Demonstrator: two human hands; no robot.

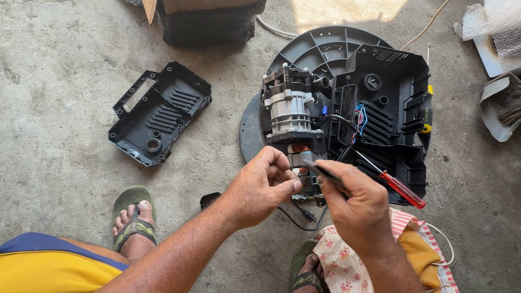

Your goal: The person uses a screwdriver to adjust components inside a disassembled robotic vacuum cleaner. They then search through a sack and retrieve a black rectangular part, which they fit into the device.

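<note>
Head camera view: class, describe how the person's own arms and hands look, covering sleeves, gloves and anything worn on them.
Both forearms are bare, with no sleeves showing. The left hand and right hand wear no gloves; no rings, watch or bands can be seen. Both arms show some hair. Below them are yellow shorts edged in blue, and green flip-flops.

left hand (258, 191) pinching, right hand (355, 207) gripping

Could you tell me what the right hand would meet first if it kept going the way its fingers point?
Probably the left hand: the right hand points leftward at its fingertips, almost touching, though depth is unclear.
</note>
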